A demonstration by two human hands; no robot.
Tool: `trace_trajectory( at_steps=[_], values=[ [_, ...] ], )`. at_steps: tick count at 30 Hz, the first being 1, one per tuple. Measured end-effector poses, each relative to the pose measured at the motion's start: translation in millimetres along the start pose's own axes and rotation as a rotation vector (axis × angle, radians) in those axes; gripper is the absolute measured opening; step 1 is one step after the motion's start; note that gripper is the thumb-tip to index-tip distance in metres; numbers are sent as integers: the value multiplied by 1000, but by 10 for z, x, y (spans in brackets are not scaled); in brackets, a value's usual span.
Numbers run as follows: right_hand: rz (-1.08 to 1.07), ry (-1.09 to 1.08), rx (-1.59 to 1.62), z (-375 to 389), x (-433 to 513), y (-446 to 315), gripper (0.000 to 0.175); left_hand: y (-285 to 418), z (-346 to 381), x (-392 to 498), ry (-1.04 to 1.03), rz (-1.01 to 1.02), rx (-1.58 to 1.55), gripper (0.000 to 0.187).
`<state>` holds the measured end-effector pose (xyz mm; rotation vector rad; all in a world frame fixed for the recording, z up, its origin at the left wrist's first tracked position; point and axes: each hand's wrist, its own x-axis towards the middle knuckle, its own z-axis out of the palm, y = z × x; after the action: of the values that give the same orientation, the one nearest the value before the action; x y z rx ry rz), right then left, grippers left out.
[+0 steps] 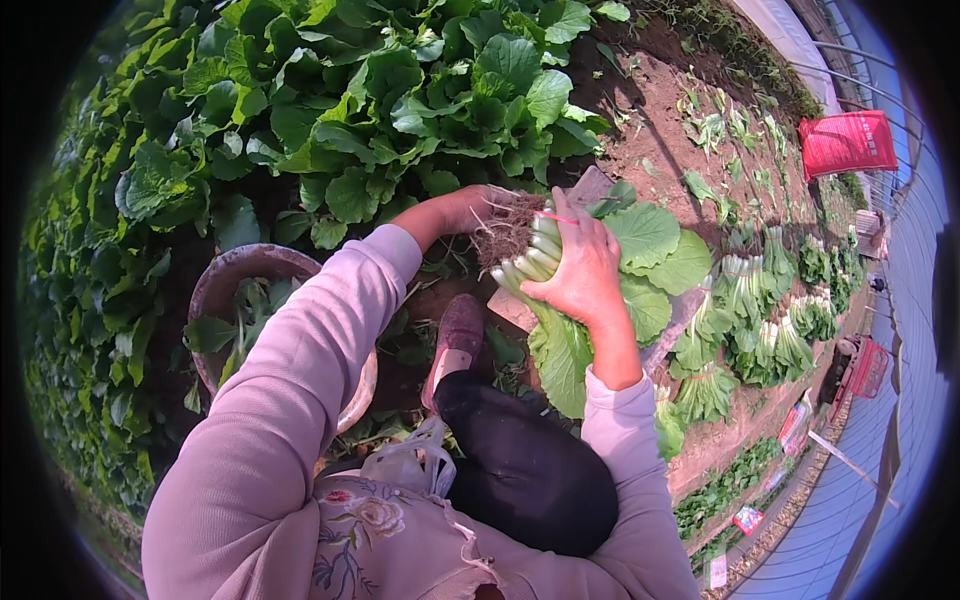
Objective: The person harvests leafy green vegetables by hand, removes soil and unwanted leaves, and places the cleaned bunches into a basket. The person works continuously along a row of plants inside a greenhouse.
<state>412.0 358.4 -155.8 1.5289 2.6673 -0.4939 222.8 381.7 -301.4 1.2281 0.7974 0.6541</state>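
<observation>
A bunch of leafy greens (541,259) lies across both arms' reach in front of me, pale stems together and soil-caked roots pointing left. My right hand (581,266) grips the stems, thumb on the near side and fingers over the top. A thin pink-red tie (556,217) crosses the stems by those fingers. My left hand (472,210) is at the far side of the root ends, its fingers mostly hidden behind roots and soil. Broad leaves (641,236) fan out to the right over a flat board (514,309).
Growing greens (360,105) fill the left and far side. A round basin (210,300) with loose leaves stands left of my shoe (459,330). Several bundles (772,341) lie on soil at right. Beyond are a red sack (847,142), a red crate (866,367) and plastic sheeting (919,300).
</observation>
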Motion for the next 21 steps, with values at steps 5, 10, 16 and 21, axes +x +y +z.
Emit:
trace_trajectory(
  at_steps=[5, 10, 16, 21],
  values=[
    [-18, 19, 5, 34, 7, 27, 113, 2, 511, -173, 45, -78, -902, 46],
    [-8, 23, 0, 46, 5, 36, 112, -65, 350, -347, 349, -293, -611, 34],
    [29, -11, 15, 19, 20, 24, 112, -92, 149, -523, 379, -199, -455, 19],
    [39, -24, 24, 11, 25, 19, 115, 120, 217, -626, 366, -89, -964, 19]
  ],
)
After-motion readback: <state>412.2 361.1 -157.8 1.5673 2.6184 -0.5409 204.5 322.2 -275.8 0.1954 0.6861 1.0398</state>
